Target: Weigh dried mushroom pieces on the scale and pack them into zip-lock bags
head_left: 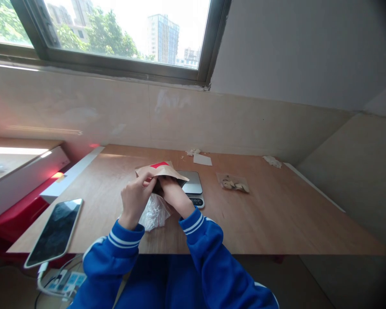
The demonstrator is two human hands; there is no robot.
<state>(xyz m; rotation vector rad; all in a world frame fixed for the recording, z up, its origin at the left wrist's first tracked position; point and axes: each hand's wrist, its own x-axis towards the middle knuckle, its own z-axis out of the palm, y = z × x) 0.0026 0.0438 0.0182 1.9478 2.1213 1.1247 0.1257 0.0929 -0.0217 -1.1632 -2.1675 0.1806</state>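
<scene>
Brown paper bag, one, between two hands: left hand fingers gripping; right hand fingers hidden.

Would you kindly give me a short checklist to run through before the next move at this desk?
1. Kraft paper bag gripped: ok, the left hand pinches its edge; the fingers of the right hand are hidden behind it.
2. Kitchen scale platform uncovered: cannot tell, the bag overlaps it.
3. Scale display readable: cannot tell, too small.
4. Crumpled clear plastic bag off the scale: ok, it lies on the desk beside it.
5. Smartphone away from the hands: ok, it lies well to the left.
</scene>
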